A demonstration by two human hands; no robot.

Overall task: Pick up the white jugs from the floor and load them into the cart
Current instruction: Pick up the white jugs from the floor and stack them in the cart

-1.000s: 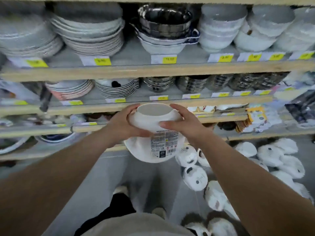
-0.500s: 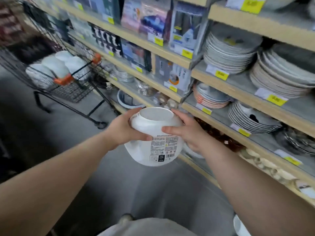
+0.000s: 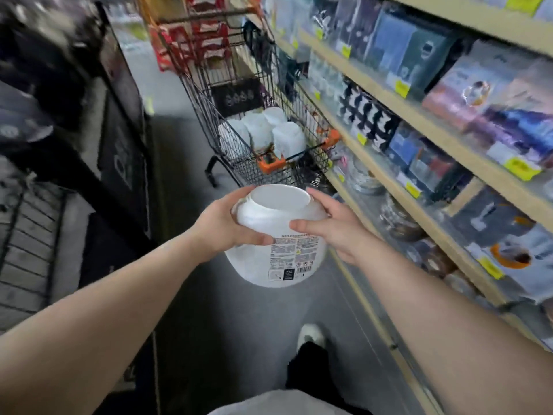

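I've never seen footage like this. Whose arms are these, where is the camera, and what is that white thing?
No machine here: a person wears a camera on the head, looking forward and down, so you see their own arms. The left hand and right hand grip a white jug near its top, label toward the camera. Ahead in the aisle stands a wire cart with more white jugs inside. On the right run shelves of boxed goods.

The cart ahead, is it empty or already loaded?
Partly loaded. Several white jugs sit packed together inside the cart, visible through its wire sides. Their exact number cannot be told through the blur.
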